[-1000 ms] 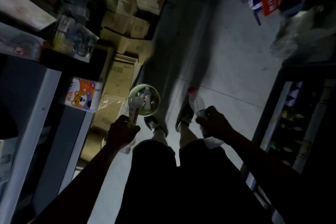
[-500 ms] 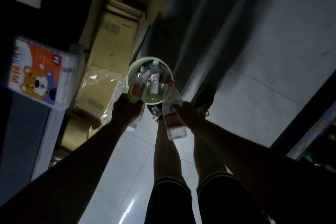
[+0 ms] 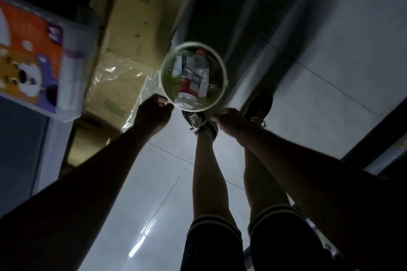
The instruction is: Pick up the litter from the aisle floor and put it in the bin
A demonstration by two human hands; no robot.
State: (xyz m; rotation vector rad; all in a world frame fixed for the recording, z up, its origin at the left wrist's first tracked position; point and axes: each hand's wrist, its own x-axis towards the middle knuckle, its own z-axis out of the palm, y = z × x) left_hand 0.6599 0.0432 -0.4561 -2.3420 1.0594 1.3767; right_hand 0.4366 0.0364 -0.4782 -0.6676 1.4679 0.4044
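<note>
A round pale-green bin (image 3: 222,66) stands on the aisle floor in front of my feet. Inside it lie several plastic bottles, among them a clear one with a red label (image 3: 187,86) and one with a green-and-white label (image 3: 178,64). My left hand (image 3: 153,113) is curled into a fist at the bin's near-left rim, its fingertips touching the rim, and nothing shows in it. Just below the near-right rim, my right hand (image 3: 230,120) has its fingers curled and also looks empty.
Cardboard boxes (image 3: 136,15) and a plastic-wrapped box (image 3: 114,86) line the floor left of the bin. An orange pack with a bear picture (image 3: 33,55) juts from the left shelf. A dark shelf base (image 3: 374,134) runs along the right. My shoes (image 3: 198,120) stand behind the bin.
Both hands held bottles over the bin; those bottles now lie inside it and the hands are empty at its rim. The camera has dipped closer to the bin.
</note>
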